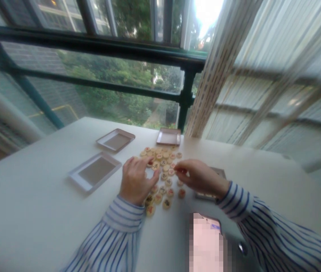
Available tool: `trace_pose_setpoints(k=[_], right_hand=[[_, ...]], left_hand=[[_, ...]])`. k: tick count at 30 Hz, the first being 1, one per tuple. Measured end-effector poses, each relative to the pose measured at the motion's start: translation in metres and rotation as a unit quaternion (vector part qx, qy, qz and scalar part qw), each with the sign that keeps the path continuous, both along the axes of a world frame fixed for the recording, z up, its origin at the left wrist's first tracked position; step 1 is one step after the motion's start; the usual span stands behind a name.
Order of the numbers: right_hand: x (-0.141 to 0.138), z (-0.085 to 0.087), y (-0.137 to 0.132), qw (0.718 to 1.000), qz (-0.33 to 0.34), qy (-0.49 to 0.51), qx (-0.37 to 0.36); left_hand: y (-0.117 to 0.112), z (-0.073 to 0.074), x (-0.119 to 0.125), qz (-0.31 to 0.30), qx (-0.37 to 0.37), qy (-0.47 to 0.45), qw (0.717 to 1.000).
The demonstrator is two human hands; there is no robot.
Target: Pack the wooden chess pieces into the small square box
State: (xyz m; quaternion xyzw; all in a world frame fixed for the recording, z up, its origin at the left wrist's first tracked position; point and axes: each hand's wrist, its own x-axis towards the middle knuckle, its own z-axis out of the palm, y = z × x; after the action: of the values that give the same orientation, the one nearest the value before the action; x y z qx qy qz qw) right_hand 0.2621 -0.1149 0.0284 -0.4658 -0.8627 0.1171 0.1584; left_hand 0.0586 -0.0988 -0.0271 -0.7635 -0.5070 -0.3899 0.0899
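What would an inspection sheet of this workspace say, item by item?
Surface: white table.
Things: round pieces with red or black markings, clustered mid-table; two shallow trays at left, a third tray at the back.
Clutter: phone at the front, its screen pixelated.
Grip: left hand, thumb and finger about a black-marked piece; right hand, fingertips beside a red-marked piece. Whether either holds one: cannot tell.
Cables: nothing seen.
Surroundings: dark green railing, greenery, curtain.

Round pale pieces (164, 176), some red-marked, some black-marked, loosely clustered.
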Motion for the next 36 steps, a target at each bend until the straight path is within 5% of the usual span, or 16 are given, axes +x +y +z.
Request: trace_pose_setpoints(k=[22, 36], right_hand=[[0.046, 0.008, -0.023, 0.996, -0.068, 0.059, 0.018], [0.070, -0.003, -0.047, 0.988, -0.105, 0.108, 0.034]], left_hand=[[-0.020, 0.015, 0.042, -0.102, 0.007, 0.005, 0.995], [-0.034, 0.021, 0.079, -0.161, -0.014, -0.008, 0.987]])
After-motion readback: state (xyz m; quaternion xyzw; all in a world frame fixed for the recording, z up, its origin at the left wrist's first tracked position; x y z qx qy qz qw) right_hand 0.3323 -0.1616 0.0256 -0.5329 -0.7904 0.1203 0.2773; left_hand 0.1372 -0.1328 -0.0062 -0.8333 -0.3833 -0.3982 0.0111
